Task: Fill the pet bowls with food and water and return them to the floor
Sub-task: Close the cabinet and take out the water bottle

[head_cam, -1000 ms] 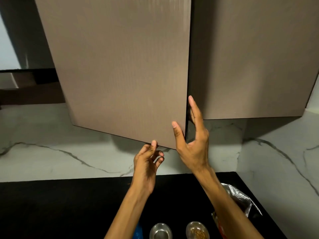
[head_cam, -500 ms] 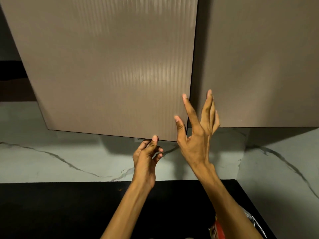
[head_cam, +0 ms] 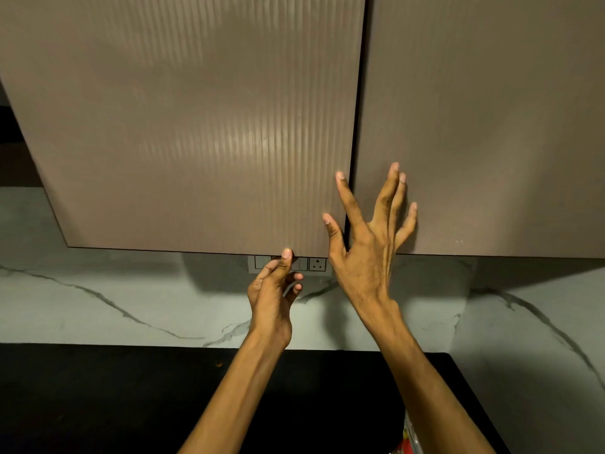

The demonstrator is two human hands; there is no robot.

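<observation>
Neither pet bowl is in view. My left hand (head_cam: 273, 294) is raised under the left cabinet door (head_cam: 196, 142); its thumb lies on the door's lower edge and pinches it, with the other fingers curled just below. My right hand (head_cam: 370, 244) is spread flat with straight fingers across the seam between the left door and the right cabinet door (head_cam: 491, 126). A corner of a red and clear food bag (head_cam: 409, 445) shows at the bottom right on the black countertop (head_cam: 114, 398).
A switch and socket plate (head_cam: 317, 264) sits on the white marble backsplash (head_cam: 98, 299) just under the doors. The marble side wall (head_cam: 540, 339) closes off the counter on the right. Both wall cabinets hang low over the counter.
The left door has swung from ajar to almost flush with the right door. My right hand spread out over the seam. The view tilted up, so the two bowls dropped out of sight.
</observation>
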